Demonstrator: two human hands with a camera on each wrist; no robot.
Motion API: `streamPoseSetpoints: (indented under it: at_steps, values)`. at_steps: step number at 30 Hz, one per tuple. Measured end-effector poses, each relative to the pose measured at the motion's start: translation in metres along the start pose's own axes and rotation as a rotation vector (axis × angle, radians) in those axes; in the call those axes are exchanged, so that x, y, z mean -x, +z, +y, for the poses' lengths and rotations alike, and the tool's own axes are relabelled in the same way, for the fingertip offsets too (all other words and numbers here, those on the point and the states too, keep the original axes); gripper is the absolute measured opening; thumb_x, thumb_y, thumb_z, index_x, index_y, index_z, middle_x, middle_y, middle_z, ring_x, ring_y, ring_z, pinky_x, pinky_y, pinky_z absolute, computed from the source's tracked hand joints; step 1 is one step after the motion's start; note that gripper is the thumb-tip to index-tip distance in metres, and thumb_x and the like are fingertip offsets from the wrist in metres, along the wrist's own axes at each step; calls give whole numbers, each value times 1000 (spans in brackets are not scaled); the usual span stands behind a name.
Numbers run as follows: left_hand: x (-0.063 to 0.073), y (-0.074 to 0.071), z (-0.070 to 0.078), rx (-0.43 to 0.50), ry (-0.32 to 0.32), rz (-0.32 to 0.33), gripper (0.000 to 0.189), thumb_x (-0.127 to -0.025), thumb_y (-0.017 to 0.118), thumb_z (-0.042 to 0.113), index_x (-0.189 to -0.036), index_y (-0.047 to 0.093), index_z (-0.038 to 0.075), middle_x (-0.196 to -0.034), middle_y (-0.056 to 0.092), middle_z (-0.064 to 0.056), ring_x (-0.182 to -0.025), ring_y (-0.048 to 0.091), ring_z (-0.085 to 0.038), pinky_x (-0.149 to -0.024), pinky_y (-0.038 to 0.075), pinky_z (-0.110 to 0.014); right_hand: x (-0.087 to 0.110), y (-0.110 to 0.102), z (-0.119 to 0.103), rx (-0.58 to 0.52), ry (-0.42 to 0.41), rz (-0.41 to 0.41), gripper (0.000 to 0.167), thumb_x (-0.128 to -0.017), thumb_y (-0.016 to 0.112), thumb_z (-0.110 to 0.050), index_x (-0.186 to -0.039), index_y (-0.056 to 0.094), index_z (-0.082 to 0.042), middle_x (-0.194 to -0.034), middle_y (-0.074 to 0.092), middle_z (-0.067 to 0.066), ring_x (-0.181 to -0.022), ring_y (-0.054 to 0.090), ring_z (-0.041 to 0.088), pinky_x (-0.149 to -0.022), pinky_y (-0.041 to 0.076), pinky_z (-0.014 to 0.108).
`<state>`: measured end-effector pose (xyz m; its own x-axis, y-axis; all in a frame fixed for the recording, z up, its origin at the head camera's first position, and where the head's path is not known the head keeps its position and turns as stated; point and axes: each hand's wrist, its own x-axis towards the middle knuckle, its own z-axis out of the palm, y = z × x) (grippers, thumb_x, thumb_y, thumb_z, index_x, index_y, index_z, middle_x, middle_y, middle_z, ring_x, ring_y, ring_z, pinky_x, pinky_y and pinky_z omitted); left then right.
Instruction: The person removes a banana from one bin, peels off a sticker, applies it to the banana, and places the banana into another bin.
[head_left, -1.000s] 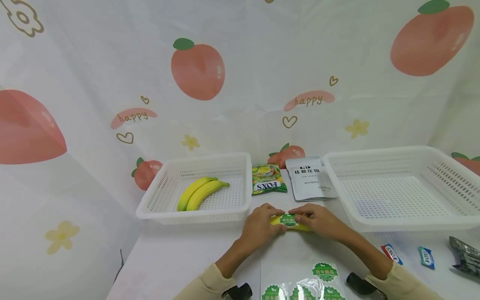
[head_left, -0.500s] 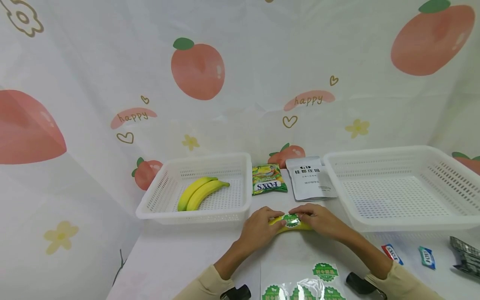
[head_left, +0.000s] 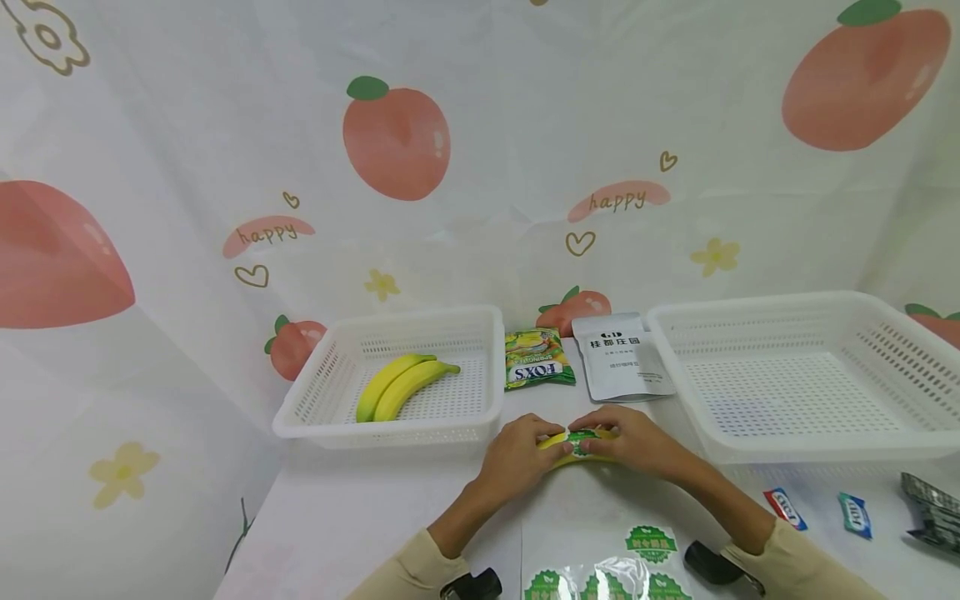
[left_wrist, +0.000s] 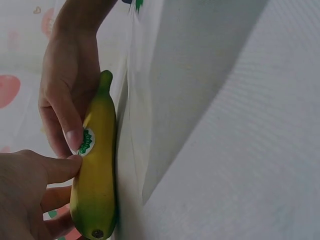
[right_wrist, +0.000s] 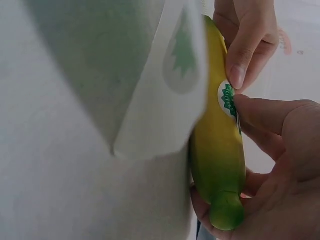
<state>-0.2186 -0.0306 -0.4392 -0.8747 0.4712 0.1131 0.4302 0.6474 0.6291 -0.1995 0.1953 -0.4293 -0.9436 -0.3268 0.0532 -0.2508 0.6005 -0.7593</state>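
Note:
A yellow banana [left_wrist: 97,195] with green ends lies crosswise between both hands, close over the white table. Its upper side carries a round green-and-white sticker [head_left: 580,445]. My left hand [head_left: 516,460] grips the banana's left part, thumb near the sticker. From the other side my right hand [head_left: 641,443] holds the banana, its fingers behind and its thumb [right_wrist: 255,110] at the sticker's edge. The hands partly hide the fruit in the head view. Nearer the body lies a sheet of green stickers [head_left: 649,543].
A white basket [head_left: 390,435] with two bananas stands at the left, a larger white basket [head_left: 832,454] at the right. Between them are a green candy bag [head_left: 536,358] and a silver pouch [head_left: 621,358]. Small wrapped candies [head_left: 855,514] and a dark packet [head_left: 933,512] lie front right.
My right hand has shifted slightly left, and its thumb has come down to the sticker's near edge, covering part of it. My left hand keeps its grip on the banana.

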Motion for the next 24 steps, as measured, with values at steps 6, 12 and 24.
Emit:
streamPoseSetpoints:
  at_steps: [6, 12, 24]
  values:
    - [0, -1, 0, 14, -2, -3, 37, -99, 75, 40, -125, 80, 14, -115, 75, 2, -104, 65, -10, -84, 50, -29, 0, -1, -1, -6, 17, 0, 29, -97, 74, -29, -123, 78, -16, -124, 74, 1, -119, 60, 27, -101, 45, 51]
    - [-1, -1, 0, 20, -16, -3, 37, -98, 76, 39, -124, 80, 14, -115, 75, 2, -100, 64, -8, -80, 48, -27, 1, -1, 0, -20, 53, 7, 29, -97, 70, -21, -124, 77, -13, -123, 74, 3, -116, 59, 25, -98, 47, 48]
    - [-1, 0, 7, -30, -52, 15, 32, -102, 68, 44, -116, 80, 18, -109, 74, 6, -99, 65, -10, -83, 52, -33, 4, 0, -2, -28, 53, 25, 28, -97, 71, -22, -123, 78, -15, -128, 72, 5, -122, 58, 30, -103, 44, 55]
